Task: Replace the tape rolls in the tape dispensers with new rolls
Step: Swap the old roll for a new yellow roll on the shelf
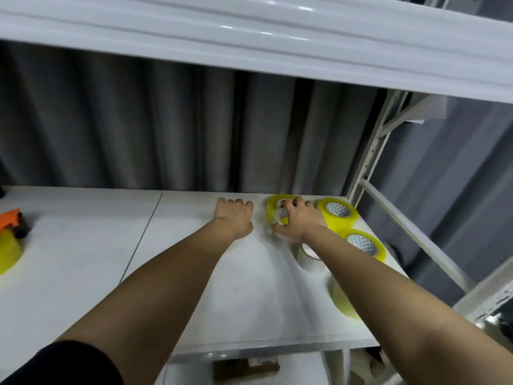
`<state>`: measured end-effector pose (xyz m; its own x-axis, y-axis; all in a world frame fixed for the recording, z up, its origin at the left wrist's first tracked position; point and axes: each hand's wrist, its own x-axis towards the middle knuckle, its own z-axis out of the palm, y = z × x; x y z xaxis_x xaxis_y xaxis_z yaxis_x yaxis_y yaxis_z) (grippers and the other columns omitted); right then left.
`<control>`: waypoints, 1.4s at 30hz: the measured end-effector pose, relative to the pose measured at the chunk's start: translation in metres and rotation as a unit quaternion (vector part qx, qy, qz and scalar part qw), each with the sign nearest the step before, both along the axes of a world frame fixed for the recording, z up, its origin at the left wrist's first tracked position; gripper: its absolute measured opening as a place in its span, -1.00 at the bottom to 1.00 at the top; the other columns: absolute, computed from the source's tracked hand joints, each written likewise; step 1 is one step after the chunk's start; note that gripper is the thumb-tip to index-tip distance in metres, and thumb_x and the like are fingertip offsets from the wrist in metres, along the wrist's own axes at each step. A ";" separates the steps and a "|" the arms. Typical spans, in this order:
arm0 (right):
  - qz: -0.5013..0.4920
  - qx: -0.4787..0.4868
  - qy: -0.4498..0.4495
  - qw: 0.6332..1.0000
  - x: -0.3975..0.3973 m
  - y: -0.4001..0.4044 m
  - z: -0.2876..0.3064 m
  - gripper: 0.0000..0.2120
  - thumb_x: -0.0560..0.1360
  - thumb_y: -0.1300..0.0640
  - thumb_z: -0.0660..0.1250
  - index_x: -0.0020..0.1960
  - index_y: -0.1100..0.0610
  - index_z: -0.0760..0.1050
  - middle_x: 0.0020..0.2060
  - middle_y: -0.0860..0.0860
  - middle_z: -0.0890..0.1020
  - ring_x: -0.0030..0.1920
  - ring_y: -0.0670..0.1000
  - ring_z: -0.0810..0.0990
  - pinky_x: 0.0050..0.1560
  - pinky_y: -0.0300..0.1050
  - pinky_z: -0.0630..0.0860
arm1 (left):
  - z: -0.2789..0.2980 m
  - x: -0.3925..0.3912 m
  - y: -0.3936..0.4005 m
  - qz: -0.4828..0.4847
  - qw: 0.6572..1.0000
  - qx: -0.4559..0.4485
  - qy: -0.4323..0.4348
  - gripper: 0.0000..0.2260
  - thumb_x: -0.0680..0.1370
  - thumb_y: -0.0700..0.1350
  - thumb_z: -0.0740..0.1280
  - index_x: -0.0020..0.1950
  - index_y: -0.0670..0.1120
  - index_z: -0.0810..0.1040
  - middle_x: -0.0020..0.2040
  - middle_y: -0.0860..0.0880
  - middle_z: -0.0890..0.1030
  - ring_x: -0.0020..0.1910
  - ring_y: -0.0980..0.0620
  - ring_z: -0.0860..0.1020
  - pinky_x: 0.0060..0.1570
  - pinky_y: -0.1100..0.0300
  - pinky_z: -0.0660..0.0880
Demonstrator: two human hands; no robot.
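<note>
My right hand (298, 219) grips a yellow tape roll (273, 207) at the back right of the white shelf (194, 245), fingers curled into its core. My left hand (236, 215) rests beside it on the shelf with fingers curled under, holding nothing. More yellow rolls lie nearby: one (338, 213) right of my hand, one (366, 244) nearer, one (342, 301) partly under my right forearm. A clear roll (308, 259) stands below my wrist. An orange tape dispenser (14, 220) with a yellow roll (8, 252) sits at the far left.
An upper white shelf (277, 37) overhangs the work area. A grey curtain (138, 129) hangs behind. The rack's upright post (369, 157) and a slanted bar stand at the right. A cardboard piece (244, 368) lies on the level below.
</note>
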<state>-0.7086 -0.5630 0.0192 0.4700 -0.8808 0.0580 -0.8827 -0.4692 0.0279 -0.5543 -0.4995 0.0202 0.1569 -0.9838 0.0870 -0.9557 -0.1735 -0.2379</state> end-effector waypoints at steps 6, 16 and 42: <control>0.011 0.011 0.004 1.000 -0.041 -0.031 0.000 -0.27 0.44 -0.35 0.19 0.47 0.03 0.19 0.39 0.12 0.30 0.36 0.22 0.31 0.29 0.11 0.35 | -0.006 -0.047 -0.020 0.009 1.000 0.013 0.011 -0.62 0.58 0.00 0.14 0.35 -0.11 0.32 0.26 -0.14 0.47 0.19 -0.12 0.47 0.10 0.08 0.29; -0.015 0.007 -0.018 1.000 -0.069 -0.054 -0.005 -0.30 0.45 -0.32 0.21 0.45 0.04 0.22 0.33 0.13 0.35 0.33 0.22 0.33 0.26 0.08 0.36 | -0.014 -0.080 -0.043 -0.055 0.998 0.004 0.008 -0.62 0.58 0.01 0.15 0.34 -0.13 0.34 0.25 -0.15 0.48 0.18 -0.14 0.48 0.10 0.08 0.31; -0.101 0.027 -0.104 0.989 -0.211 -0.127 0.001 -0.35 0.44 -0.23 0.23 0.43 0.05 0.25 0.36 0.15 0.35 0.34 0.24 0.33 0.29 0.12 0.30 | -0.055 -0.267 -0.115 -0.179 0.978 0.087 0.067 -0.57 0.53 0.17 0.19 0.18 -0.14 0.51 0.17 -0.12 0.55 0.19 -0.12 0.46 0.22 0.02 0.21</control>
